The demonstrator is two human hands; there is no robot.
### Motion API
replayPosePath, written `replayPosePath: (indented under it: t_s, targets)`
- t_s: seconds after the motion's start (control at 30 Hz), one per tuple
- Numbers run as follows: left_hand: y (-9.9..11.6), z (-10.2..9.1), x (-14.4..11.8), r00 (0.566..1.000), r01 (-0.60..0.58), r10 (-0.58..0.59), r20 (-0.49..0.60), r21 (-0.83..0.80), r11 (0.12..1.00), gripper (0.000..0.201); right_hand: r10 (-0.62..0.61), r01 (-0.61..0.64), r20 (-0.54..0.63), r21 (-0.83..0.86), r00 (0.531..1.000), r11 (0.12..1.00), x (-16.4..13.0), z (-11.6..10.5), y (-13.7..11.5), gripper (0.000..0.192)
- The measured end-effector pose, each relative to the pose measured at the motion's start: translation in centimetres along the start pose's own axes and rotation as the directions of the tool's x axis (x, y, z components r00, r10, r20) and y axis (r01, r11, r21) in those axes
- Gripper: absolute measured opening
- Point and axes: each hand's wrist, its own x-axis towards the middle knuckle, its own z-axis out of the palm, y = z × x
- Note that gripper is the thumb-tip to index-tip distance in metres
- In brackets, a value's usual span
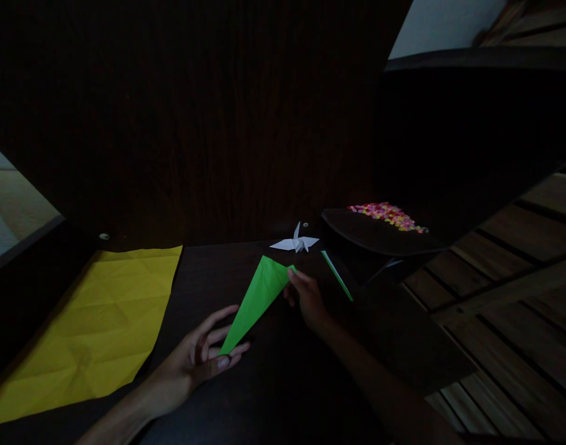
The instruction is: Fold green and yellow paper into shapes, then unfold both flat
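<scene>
A folded sheet of green paper [259,296], kite-like with a long narrow point, is held between my two hands above a dark tabletop. My left hand [204,349] grips the narrow lower end, thumb in front and fingers behind. At the upper right corner, my right hand [306,296] pinches the paper between thumb and fingers. Just beyond the green paper lies a white origami crane [296,241]. To the right of my right hand rests a thin green-and-white paper strip [337,276].
A large creased yellow sheet [92,327] covers the left side of the dark tabletop [199,272]. On the right, a dark raised surface [348,228] bears a heap of small pink, red and yellow pieces [389,215]. A dark panel [194,123] stands behind; wooden slats [519,346] show at right.
</scene>
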Motion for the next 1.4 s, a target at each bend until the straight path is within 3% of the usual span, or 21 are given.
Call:
replayPosePath:
  t_s: [0.23,0.4,0.53,0.8,1.0,1.17,1.4]
  targets:
    - [0.4,0.2,-0.1,0.999,0.037,-0.039,0.028,0.053,0.998,0.078,-0.011,0.011,-0.055,0.005,0.998,1.000,0.2,-0.1,-0.8,0.046]
    - [1.1,1.2,-0.1,0.993,0.086,-0.076,-0.095,0.100,0.991,0.061,0.005,-0.006,0.029,0.037,1.000,0.999,-0.2,0.5,-0.7,0.042]
    - [1.5,1.4,0.2,0.982,0.075,-0.039,-0.184,0.194,0.978,0.051,0.030,-0.043,0.118,0.105,0.992,0.994,-0.5,0.8,-0.7,0.035]
    - [1.9,0.4,0.4,0.991,-0.033,0.084,-0.107,0.411,0.911,0.042,-0.042,0.012,0.194,0.153,0.980,0.988,-0.1,0.0,-1.1,0.026]
    - [2.0,0.3,-0.1,0.999,0.033,-0.030,-0.014,0.416,0.909,0.037,0.084,-0.100,0.408,0.017,0.909,0.995,-0.2,-1.3,-2.3,0.035]
    - [2.1,0.5,-0.3,0.994,0.070,-0.097,0.046,0.419,0.906,0.033,0.145,-0.069,0.614,-0.147,0.776,0.987,-0.5,-1.7,-2.6,0.029]
    - [2.0,0.0,-0.3,0.991,0.088,-0.120,0.051,0.416,0.905,0.035,0.120,0.008,0.622,-0.199,0.774,0.980,-0.3,-1.9,-2.4,0.029]
